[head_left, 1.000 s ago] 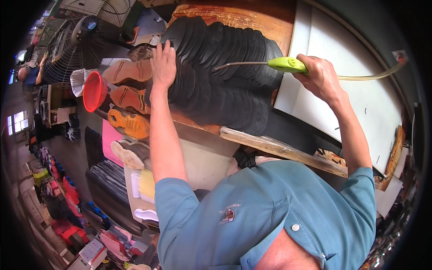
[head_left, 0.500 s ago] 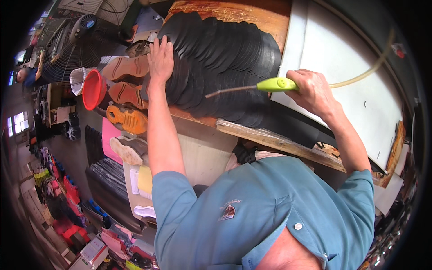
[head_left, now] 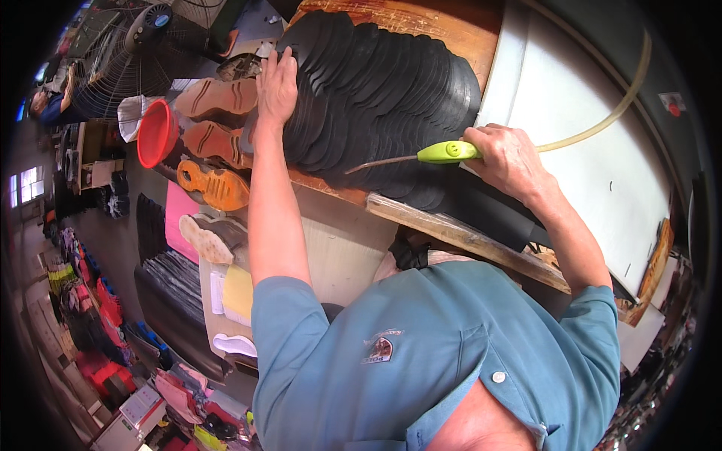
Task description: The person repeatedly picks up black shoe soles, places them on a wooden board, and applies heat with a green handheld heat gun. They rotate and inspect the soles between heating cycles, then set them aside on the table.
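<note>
My right hand [head_left: 508, 159] is closed around a lime-green air blow gun [head_left: 449, 152] with a thin, bent metal nozzle [head_left: 382, 162]. From its rear a yellowish hose [head_left: 605, 122] runs up to the right. The nozzle points left across black sole-shaped sheets [head_left: 376, 83], which overlap in long rows on a wooden table [head_left: 421, 13]. My left hand [head_left: 277, 89] rests at the left end of these rows, its fingers stretched out and nothing gripped. Beside it lie brown sole-shaped pieces [head_left: 214, 98]; my left forearm covers part of them.
A red bowl [head_left: 156, 134] and an orange sole-shaped piece [head_left: 213, 186] lie on the left. Behind them stands a caged fan [head_left: 124, 71]. A white board [head_left: 579, 143] slopes along the right. A wooden bar [head_left: 459, 239] edges the table near me. Far left, another person [head_left: 56, 109] shows.
The blow gun has moved a little to the left and nearer to me over the black sheets. My left hand stays at their left end. The whole view has shifted slightly.
</note>
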Available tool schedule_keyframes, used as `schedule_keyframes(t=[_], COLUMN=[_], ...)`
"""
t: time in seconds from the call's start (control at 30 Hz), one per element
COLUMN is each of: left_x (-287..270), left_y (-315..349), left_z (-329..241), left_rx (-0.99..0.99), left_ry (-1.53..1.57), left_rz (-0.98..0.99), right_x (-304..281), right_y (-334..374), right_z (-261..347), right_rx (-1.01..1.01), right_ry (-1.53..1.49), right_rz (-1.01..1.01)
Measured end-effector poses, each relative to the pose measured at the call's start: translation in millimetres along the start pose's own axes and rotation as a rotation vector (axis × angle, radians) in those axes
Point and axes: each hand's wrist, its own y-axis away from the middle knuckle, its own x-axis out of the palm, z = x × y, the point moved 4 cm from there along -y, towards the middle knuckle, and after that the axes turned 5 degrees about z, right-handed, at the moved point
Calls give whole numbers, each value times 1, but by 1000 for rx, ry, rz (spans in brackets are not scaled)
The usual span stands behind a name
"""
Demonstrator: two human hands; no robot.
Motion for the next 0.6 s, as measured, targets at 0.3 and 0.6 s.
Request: schedule_keyframes(t=[0.3, 0.6], left_x=[3, 1], left_y=[0, 2], left_z=[0, -1], left_rx=[89, 69], left_ry=[-96, -92], left_rz=[-105, -57], right_x=[-49, -68], right_y=[64, 116], right_z=[-50, -34], right_rx=[307, 373], right_ry=[102, 137], right_rz=[-19, 219])
